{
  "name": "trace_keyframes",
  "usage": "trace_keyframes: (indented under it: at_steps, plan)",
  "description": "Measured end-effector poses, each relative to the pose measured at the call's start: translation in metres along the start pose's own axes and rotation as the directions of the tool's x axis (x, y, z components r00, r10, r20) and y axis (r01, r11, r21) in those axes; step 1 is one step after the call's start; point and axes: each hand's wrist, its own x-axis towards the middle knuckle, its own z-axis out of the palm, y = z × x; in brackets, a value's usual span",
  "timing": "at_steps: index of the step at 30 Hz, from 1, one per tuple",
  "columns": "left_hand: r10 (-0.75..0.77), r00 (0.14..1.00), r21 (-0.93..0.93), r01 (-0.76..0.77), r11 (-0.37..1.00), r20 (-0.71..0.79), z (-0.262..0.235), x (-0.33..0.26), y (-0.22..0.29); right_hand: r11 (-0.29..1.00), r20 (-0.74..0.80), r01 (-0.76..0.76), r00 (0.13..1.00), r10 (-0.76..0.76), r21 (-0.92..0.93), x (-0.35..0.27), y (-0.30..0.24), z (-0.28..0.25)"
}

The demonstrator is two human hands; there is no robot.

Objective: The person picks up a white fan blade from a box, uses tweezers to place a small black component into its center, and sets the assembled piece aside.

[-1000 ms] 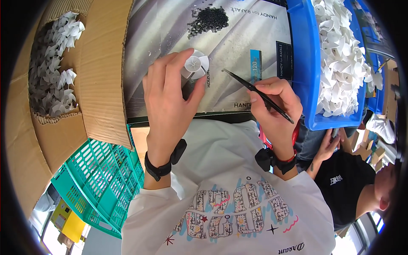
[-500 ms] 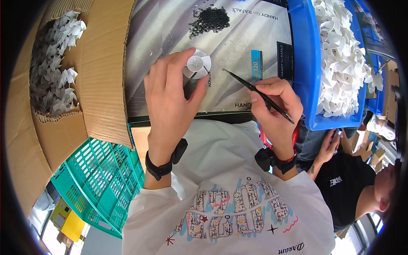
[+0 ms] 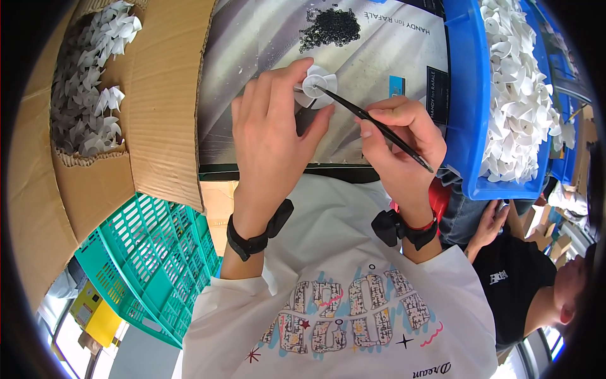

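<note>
Between thumb and forefinger, my left hand grips a small white fan impeller by its blades, its round hub facing up. My right hand pinches a pair of black tweezers like a pen. The tweezer tips reach the centre of the impeller's hub; whether a tiny ring is between them is too small to tell. Just beyond my left hand, a pile of small black rings lies on the printed work surface.
A blue bin heaped with white impellers stands to the right. On the left is a cardboard box holding more white impellers. A green crate sits below it. A person in black sits at the right.
The tweezers have moved left, their tips going from beside the impeller to its hub centre. The view has shifted slightly, and both hands keep their grips.
</note>
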Motion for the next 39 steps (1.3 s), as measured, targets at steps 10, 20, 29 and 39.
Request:
trace_keyframes:
  at_steps: [10, 20, 29, 39]
  plan:
    - [0.018, 1.000, 0.016, -0.018, 1.000, -0.004, 0.0001, -0.0010, -0.0015, 0.999, 0.011, 0.027, 1.000, -0.027, -0.047, 0.0003, 0.0027, -0.0005]
    - [0.029, 1.000, 0.034, -0.029, 0.999, -0.005, 0.0000, -0.0016, -0.0018, 0.999, 0.006, 0.030, 1.000, -0.030, -0.036, -0.0005, 0.0031, -0.0007]
    - [0.031, 1.000, 0.035, -0.031, 0.999, -0.004, 0.0001, -0.0019, -0.0023, 0.998, 0.018, 0.047, 0.999, -0.046, -0.045, -0.0002, 0.0040, -0.0013]
    - [0.034, 0.999, 0.031, -0.034, 0.999, -0.004, 0.0003, -0.0020, -0.0021, 0.998, 0.035, 0.059, 0.998, -0.057, -0.038, -0.0001, 0.0036, -0.0019]
